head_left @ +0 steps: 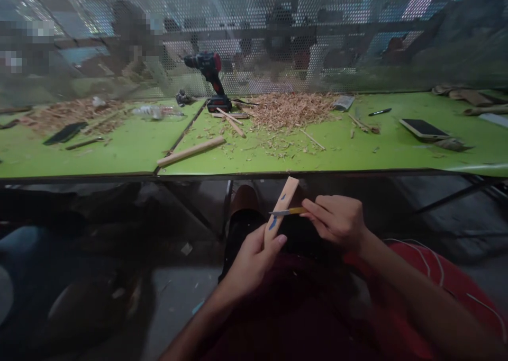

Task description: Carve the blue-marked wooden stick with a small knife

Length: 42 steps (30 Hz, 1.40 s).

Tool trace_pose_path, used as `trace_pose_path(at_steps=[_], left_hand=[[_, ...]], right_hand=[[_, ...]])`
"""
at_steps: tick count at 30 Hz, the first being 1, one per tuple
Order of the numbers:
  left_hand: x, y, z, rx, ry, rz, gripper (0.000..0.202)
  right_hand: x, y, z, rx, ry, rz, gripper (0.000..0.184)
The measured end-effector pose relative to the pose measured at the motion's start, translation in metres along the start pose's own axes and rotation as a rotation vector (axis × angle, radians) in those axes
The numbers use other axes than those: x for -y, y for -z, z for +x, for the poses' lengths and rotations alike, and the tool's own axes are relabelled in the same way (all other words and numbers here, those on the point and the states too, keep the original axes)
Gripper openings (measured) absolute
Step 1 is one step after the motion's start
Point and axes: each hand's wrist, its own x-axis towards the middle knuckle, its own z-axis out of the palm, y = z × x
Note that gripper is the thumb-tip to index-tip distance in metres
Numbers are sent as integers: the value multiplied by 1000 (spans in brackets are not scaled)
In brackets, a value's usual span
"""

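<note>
Over my lap, my left hand (pixel 257 252) grips the lower end of a flat wooden strip (pixel 287 194). The strip is pale, tilts away to the upper right and bears blue marks on its face. My right hand (pixel 337 217) is closed around the yellow handle of a small carving knife (pixel 283 211). Its narrow blade points left and lies across the strip, just above the lower blue mark. Whether the edge touches the wood I cannot tell.
Ahead stands a green table (pixel 257 162) with a pile of wood shavings (pixel 289 109), a cordless drill (pixel 210 80), a wooden stick (pixel 192 150), a phone (pixel 424 128) and a pen (pixel 380 111). A perforated metal screen (pixel 246 33) rises behind it.
</note>
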Motion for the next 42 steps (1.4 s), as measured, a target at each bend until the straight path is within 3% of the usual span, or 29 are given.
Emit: trace_pose_path(at_steps=[15,18,20,23,26,30,33,38,42], left_hand=[[-10,5,0,-22,57,78,29],[-7,6,-8,-25,108,39,35],[-3,8,-15,7,168,-10,38],[3,9,-20,-1,196,-113,41],[5,6,-16,-29,142,-234,41],[6,2,-7,1,93,-258,36],[7,2,-5,-37,59,-141,37],[6,5,-5,-204,-78,181,37],[7,6,-5,-263,-188,317,36]], right_hand=[[-27,0,15,75,157,-129,24],[-66,2,8,78,15,-243,24],[-100,9,-1,3,-216,-365,27],[-126,23,-10,-42,-436,-250,31],[-99,31,-8,-125,-464,17,25],[-24,22,3,106,-367,303,19],[13,9,8,206,-298,378,23],[32,-1,14,214,-132,207,32],[19,-6,21,142,-63,89,29]])
